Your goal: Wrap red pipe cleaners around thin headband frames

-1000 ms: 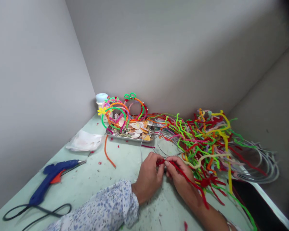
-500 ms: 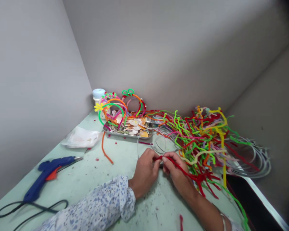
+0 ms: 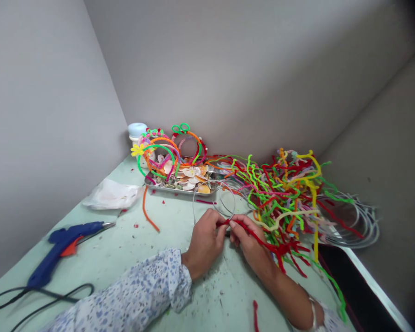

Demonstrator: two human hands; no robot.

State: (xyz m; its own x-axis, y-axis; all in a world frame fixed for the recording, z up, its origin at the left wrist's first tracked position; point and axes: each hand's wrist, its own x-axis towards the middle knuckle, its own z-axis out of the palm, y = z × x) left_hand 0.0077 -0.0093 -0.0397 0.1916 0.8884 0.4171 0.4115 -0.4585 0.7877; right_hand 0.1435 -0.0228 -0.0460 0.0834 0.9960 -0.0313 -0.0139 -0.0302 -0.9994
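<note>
My left hand (image 3: 204, 240) and my right hand (image 3: 247, 240) meet at the middle of the pale green table (image 3: 131, 258). Both pinch a red pipe cleaner (image 3: 263, 244) that trails off to the right across my right wrist. The fingers press it against the end of a thin clear headband hoop (image 3: 224, 203) that curves away behind my hands. A big tangled pile of coloured pipe cleaners (image 3: 287, 189) lies just right of my hands.
A metal tray (image 3: 180, 188) of shells stands at the back with decorated headbands (image 3: 166, 150) and a white jar (image 3: 137, 131). A blue glue gun (image 3: 60, 246) with its black cord lies left. A crumpled plastic bag (image 3: 110, 196), a loose orange pipe cleaner (image 3: 147, 214) and stacked clear hoops (image 3: 356, 221) lie around.
The view has drifted so everything sits slightly further left and up. Both hands stay pinched on the red pipe cleaner, working it at the hoop's end.
</note>
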